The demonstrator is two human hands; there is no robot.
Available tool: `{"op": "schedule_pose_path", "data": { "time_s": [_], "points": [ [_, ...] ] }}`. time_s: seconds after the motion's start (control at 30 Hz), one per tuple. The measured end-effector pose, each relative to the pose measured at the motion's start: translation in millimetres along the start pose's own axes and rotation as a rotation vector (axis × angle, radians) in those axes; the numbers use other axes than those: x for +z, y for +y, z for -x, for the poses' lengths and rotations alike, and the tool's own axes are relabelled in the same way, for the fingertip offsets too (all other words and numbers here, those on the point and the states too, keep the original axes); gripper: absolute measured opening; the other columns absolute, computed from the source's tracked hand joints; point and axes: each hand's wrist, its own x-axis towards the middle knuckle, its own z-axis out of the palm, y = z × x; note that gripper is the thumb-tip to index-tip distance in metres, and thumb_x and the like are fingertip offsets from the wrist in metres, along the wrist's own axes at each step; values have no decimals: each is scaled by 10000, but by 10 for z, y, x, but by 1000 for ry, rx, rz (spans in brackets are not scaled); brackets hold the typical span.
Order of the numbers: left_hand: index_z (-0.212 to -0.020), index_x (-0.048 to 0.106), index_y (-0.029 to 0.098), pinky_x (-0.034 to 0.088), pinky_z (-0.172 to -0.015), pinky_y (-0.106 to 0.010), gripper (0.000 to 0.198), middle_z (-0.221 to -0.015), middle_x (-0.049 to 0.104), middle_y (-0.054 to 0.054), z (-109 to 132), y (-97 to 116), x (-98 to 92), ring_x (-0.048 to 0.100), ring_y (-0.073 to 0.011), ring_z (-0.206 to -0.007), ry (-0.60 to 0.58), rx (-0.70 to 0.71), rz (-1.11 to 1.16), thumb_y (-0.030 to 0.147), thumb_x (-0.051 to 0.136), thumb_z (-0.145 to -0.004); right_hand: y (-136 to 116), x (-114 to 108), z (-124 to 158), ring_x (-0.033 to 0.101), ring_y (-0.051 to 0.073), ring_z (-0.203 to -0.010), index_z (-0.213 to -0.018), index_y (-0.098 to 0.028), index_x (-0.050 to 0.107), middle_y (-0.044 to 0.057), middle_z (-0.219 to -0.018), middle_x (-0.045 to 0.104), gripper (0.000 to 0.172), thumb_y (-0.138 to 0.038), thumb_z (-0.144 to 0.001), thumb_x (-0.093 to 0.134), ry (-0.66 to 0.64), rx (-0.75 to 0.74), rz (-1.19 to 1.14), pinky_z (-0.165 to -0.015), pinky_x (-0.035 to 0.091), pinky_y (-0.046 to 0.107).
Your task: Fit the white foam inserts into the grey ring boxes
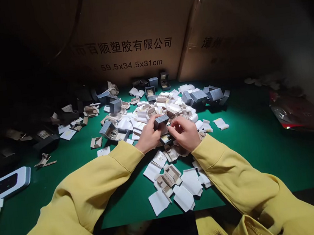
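Observation:
A small dark grey hinged box (161,120), its lid raised, is held in my left hand (149,136) over the heap of paper. My left fingers wrap round its left side and back. At the box's right side is my right hand (187,133), with thumb and fingers pinched close to the opening; what lies between the fingertips, if anything, I cannot make out. White and brown folded card inserts (147,113) are heaped around both hands. Another open grey box (114,133) lies to the left of my left hand. Loose card pieces (167,179) lie in front, nearer me.
Several closed grey boxes (200,96) sit at the right of the heap, others behind it. Large cardboard cartons (134,25) stand along the back of the green table (251,140). A white device (7,185) with a cable is at left, a plastic bag (290,110) at right.

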Motion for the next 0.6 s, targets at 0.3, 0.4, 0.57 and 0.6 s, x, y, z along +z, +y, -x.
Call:
{"op": "schedule_pose_path", "data": {
  "time_s": [0.3,0.4,0.57,0.6],
  "points": [
    [-1109,462,179,415,-928,-354,325,-1080,599,-85,-27,-53,-16,558,-210,-1012,32,-42,116,304,525,-816,100,-74,-33,521,232,-890,-1038,-151,610,132,-1029,629,385,-469,-850,504,-356,-575,333,-756,476,379],
    [-1081,468,185,423,-920,-348,311,-1069,609,-80,-40,-48,-13,566,-205,-1011,31,-71,196,297,541,-800,122,-52,-34,522,231,-915,-1099,-153,588,137,-1056,621,332,-378,-873,498,-360,-575,367,-777,476,387],
    [-1035,490,186,423,-929,-331,288,-1050,630,-56,-63,-50,-2,575,-188,-1017,60,-101,308,184,515,-749,107,-24,-20,522,210,-908,-1078,-172,584,109,-1045,625,242,-168,-866,467,-348,-530,313,-780,481,360],
    [-1026,494,185,417,-939,-333,296,-1042,636,-51,-66,-50,2,577,-186,-1017,71,-100,314,157,504,-732,101,-18,-19,523,207,-906,-1067,-176,584,103,-1042,625,238,-157,-859,469,-346,-515,289,-778,483,353]
  ]
}}
